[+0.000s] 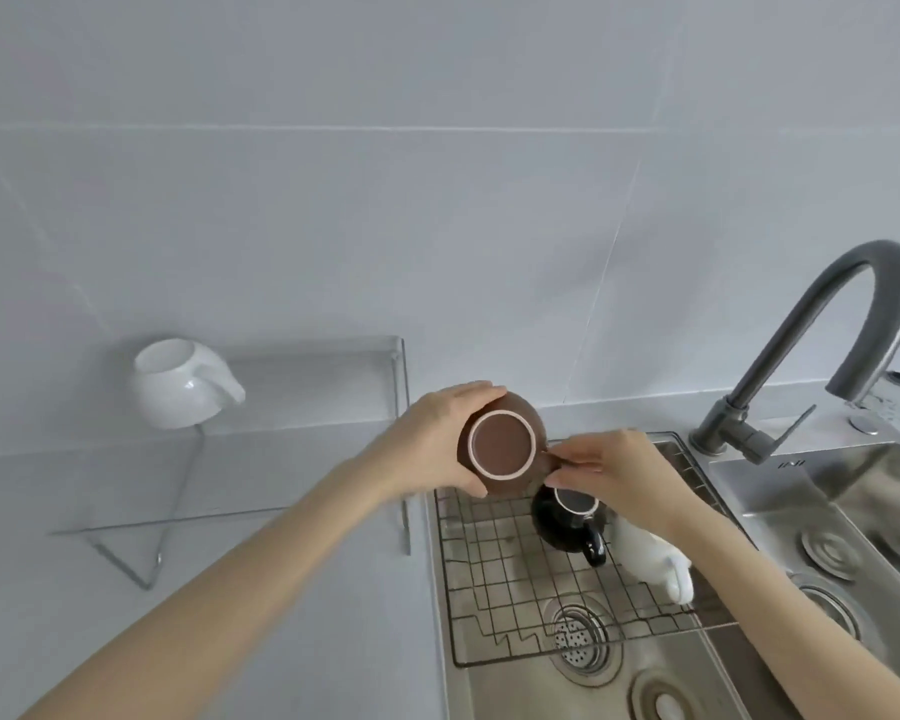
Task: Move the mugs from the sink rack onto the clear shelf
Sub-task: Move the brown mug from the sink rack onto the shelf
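Note:
A brown mug (501, 443) is upside down in the air above the rack's left far corner. My left hand (432, 444) wraps its left side, and my right hand (609, 472) pinches its handle. On the wire sink rack (489, 563) a black mug (567, 519) stands upside down. Beside it lies a white mug (655, 561), partly hidden under my right forearm. Another white mug (178, 384) rests upside down on the left end of the clear shelf (333, 356).
A dark grey arched faucet (822, 345) rises at the right behind the steel sink (801, 511). The sink drain (575, 636) lies below the rack. A white tiled wall stands behind. The shelf stands on the grey counter (307, 589) left of the sink.

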Tool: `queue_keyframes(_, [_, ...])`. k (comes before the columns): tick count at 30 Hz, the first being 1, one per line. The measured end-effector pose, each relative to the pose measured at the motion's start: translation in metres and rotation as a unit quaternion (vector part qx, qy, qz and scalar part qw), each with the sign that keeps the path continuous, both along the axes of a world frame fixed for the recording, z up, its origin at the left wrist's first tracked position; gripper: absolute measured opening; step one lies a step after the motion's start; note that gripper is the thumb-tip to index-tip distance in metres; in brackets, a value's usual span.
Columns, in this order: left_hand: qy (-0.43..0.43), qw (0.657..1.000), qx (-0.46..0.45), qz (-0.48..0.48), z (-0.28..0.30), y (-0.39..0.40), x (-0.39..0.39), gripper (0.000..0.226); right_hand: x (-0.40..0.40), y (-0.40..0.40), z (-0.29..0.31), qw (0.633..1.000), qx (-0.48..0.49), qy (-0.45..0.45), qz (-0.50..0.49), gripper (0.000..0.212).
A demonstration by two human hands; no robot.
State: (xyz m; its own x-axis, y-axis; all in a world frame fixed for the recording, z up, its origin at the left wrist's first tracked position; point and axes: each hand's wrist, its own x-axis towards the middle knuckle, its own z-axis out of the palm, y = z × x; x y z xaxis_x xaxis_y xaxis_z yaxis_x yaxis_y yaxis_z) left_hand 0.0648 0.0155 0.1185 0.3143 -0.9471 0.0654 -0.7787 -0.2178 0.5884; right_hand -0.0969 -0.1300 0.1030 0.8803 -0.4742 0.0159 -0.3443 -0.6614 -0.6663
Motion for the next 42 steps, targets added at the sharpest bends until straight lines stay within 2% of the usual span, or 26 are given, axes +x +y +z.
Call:
queue_keyframes(6, [-0.027,0.996,0.010,0.086,0.058,0.095,0.065,0.093,0.086,0.073,0.041,0.993,0.001,-0.051,0.103,0.012])
queue_keyframes(10, [-0.029,0.990,0.041,0.133,0.064,0.146,0.096,0.092,0.132,0.115,0.039,0.987,0.002,-0.058,0.153,0.017])
queue_keyframes(15, [0.014,0.982,0.077,0.173,0.054,0.196,0.130,0.090,0.177,0.161,0.021,0.982,0.026,-0.026,0.187,0.024])
queue_keyframes(19, [0.057,0.976,0.117,0.173,0.041,0.217,0.159,0.093,0.201,0.183,0.012,0.981,0.067,0.005,0.184,0.022])
queue_keyframes(25, [0.190,0.963,0.141,0.131,0.030,0.230,0.192,0.082,0.223,0.197,0.005,0.977,0.123,0.028,0.169,0.022])
queue_keyframes(35, [0.244,0.951,0.161,0.098,0.011,0.232,0.214,0.083,0.233,0.200,0.000,0.977,0.127,0.042,0.167,0.018])
queue_keyframes(42, [0.306,0.933,0.165,0.087,0.009,0.235,0.216,0.096,0.235,0.203,0.001,0.979,0.106,0.039,0.170,0.018])
